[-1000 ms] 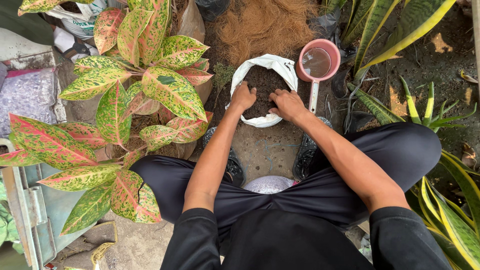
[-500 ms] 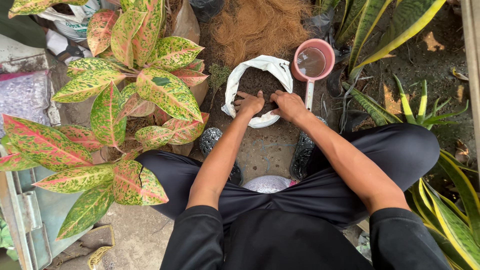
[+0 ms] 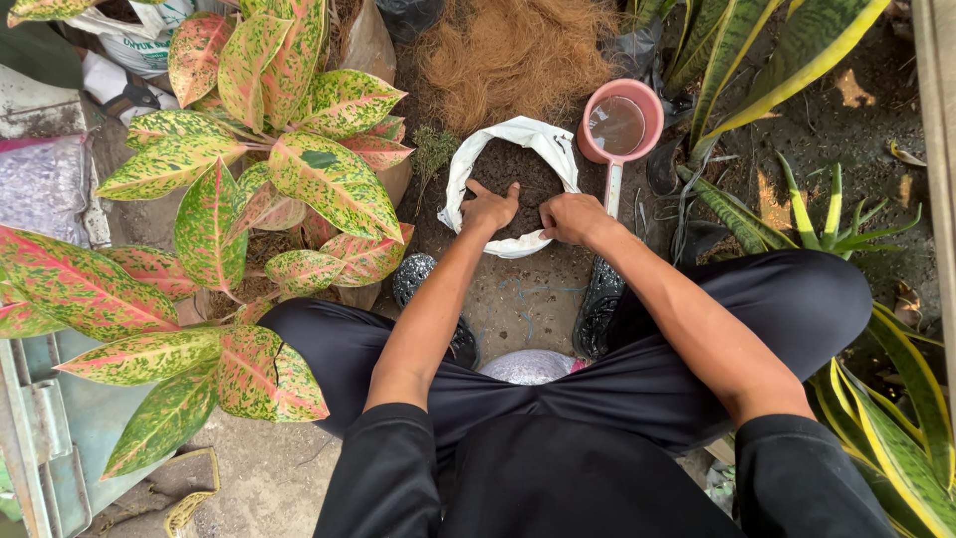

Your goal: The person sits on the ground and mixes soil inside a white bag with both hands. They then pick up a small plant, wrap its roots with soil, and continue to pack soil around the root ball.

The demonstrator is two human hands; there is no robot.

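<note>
A white sack with its rim rolled down stands on the ground ahead of me, filled with dark soil. My left hand rests on the soil at the sack's near side, fingers spread and pressed into it. My right hand is curled at the near right rim, fingers dug into the soil; whether it grips any I cannot tell. I squat with both knees wide, in black trousers and black sleeves.
A pink long-handled dipper with water lies right of the sack. Brown coconut fibre is piled behind. A big pink-and-green leafy plant fills the left. Striped sword-leaf plants stand right. A pale round object sits between my legs.
Both hands have drawn back from the middle of the soil toward the sack's near rim. The view has shifted slightly.
</note>
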